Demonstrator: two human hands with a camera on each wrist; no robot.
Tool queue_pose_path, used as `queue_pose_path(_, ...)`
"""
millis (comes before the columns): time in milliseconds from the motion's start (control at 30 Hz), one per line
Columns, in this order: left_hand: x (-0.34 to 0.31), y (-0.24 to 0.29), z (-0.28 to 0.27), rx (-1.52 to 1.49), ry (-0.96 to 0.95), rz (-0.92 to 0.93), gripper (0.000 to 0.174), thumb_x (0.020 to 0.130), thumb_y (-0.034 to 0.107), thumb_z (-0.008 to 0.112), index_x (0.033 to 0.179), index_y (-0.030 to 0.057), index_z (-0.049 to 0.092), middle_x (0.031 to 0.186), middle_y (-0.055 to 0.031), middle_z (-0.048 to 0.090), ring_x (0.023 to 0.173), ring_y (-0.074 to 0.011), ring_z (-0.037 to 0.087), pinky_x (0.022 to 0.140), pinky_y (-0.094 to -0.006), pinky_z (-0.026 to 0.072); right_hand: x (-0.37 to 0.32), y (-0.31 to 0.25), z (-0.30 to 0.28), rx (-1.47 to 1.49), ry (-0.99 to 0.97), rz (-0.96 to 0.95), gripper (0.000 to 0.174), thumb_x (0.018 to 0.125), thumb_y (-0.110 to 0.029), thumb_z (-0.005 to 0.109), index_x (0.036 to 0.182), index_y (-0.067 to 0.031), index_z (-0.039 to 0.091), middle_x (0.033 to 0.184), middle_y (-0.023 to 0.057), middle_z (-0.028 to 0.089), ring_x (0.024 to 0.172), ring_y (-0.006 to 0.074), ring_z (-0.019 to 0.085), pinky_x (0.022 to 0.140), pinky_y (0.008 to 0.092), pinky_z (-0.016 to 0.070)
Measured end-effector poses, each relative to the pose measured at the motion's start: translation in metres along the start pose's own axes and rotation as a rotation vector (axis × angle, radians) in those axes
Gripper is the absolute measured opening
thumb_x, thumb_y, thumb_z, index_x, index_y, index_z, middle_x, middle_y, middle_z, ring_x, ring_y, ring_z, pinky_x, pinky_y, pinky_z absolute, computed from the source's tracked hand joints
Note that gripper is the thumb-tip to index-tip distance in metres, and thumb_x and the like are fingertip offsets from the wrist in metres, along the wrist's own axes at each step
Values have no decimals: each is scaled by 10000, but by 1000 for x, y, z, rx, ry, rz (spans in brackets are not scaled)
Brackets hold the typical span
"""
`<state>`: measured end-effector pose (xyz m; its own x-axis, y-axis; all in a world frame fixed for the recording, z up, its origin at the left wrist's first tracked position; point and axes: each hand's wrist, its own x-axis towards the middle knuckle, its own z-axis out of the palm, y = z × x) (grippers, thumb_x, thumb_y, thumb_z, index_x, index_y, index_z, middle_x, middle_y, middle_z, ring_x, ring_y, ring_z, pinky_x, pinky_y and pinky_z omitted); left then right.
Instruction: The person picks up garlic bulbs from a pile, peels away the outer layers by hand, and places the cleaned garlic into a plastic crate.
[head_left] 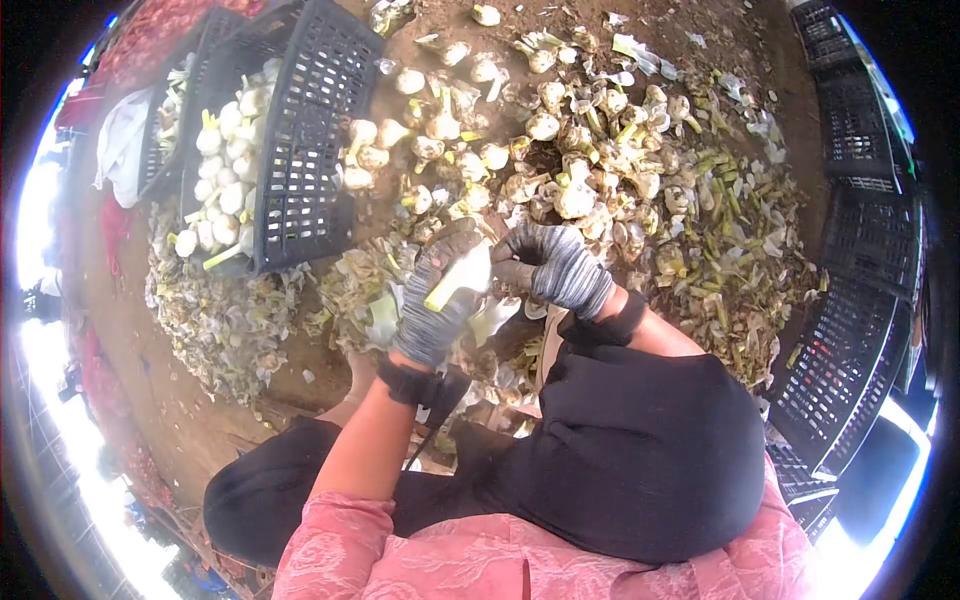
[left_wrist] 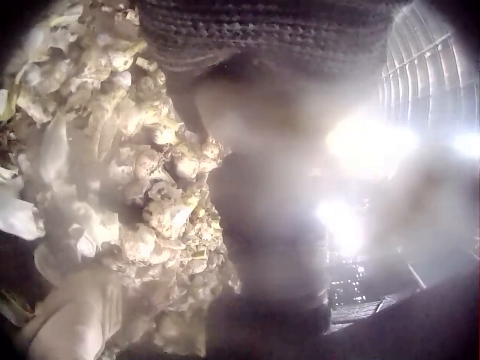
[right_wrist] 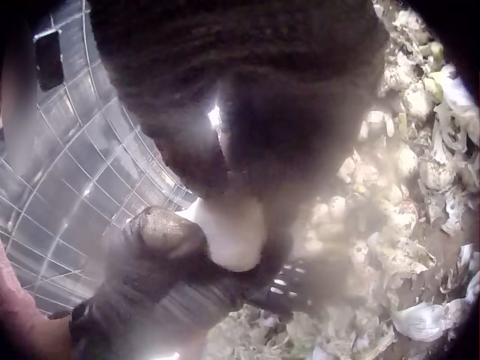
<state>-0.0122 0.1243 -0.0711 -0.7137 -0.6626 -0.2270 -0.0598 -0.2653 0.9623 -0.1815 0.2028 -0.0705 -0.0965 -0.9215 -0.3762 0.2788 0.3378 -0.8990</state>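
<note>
A peeled white bulb (head_left: 468,272) with a short green stem lies in the gloved left hand (head_left: 436,296), whose fingers curl round it. The gloved right hand (head_left: 562,268) is at the bulb's right side, fingers bent, thumb and fingertips close against it. In the right wrist view the white bulb (right_wrist: 234,234) shows between the left hand (right_wrist: 169,277) and the dark glove of the right hand (right_wrist: 247,112). The left wrist view is blurred by glare, with the left glove (left_wrist: 262,34) along its top.
Unpeeled bulbs (head_left: 575,195) lie heaped on the ground ahead, with leaf scraps (head_left: 740,240) to the right. A black crate (head_left: 310,130) at the left holds white bulbs (head_left: 232,165). More black crates (head_left: 860,260) line the right edge. Peelings (head_left: 230,335) are piled below the left crate.
</note>
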Motion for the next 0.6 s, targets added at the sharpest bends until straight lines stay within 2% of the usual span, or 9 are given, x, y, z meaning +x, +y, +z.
queue_pose_path(33,0,-1,-4,-131,-42,-66,411,811,49,519,1208,21,416,1066,-72,543,928,-143,532,753,-238,460,1,3,0,0,-1,0,213,721,-161,692,859,-16,618,700,75,622,634,139,578,611,288,475)
queue_pose_path(100,0,-2,-4,-51,-47,14,409,818,73,528,1208,13,419,1080,-78,544,936,-145,536,765,-241,459,4,2,0,-172,32,-28,235,748,-199,667,873,-6,622,706,90,632,625,145,581,608,291,476)
queue_pose_path(167,1,-1,0,27,-57,93,410,826,97,538,1209,6,422,1093,-84,544,943,-147,539,777,-243,457,2,-6,0,-201,7,-20,253,759,-220,653,879,1,622,716,97,636,626,151,584,608,295,476)
queue_pose_path(267,0,3,6,-191,43,77,407,832,124,548,1200,-5,432,1083,-91,553,939,-146,542,790,-249,450,1,-8,-2,-206,-20,-17,270,773,-235,629,889,9,618,706,120,632,614,167,589,598,312,475)
queue_pose_path(333,-7,9,4,34,-3,-3,399,853,229,518,1172,-2,454,1099,-111,555,987,-207,549,861,-320,440,3,-11,-1,-218,-4,23,235,771,-203,613,884,3,616,688,152,621,616,216,608,589,329,473)
queue_pose_path(467,-1,19,6,-58,18,-50,427,817,219,546,1177,9,454,1111,-124,552,995,-229,554,876,-334,444,-1,-20,5,-427,78,-94,203,763,-172,596,873,-2,612,688,182,608,633,282,615,579,347,470)
queue_pose_path(533,8,22,4,-747,78,-204,398,745,189,598,1108,55,505,1067,-99,563,987,-239,546,858,-380,454,6,-13,6,-598,127,-251,204,757,-173,589,864,-1,606,689,193,601,651,331,604,583,360,470)
queue_pose_path(567,8,24,5,-847,128,-287,380,707,179,603,1067,83,526,1052,-108,568,971,-266,551,859,-404,460,6,-11,4,-607,148,-145,226,746,-189,594,876,-5,603,695,196,595,659,334,598,595,361,471)
queue_pose_path(600,8,27,5,-845,128,-289,380,707,179,603,1067,83,526,1052,-108,568,971,-266,551,859,-404,460,7,-8,2,-605,150,-144,226,746,-189,594,876,-5,603,695,196,595,659,334,598,595,361,471)
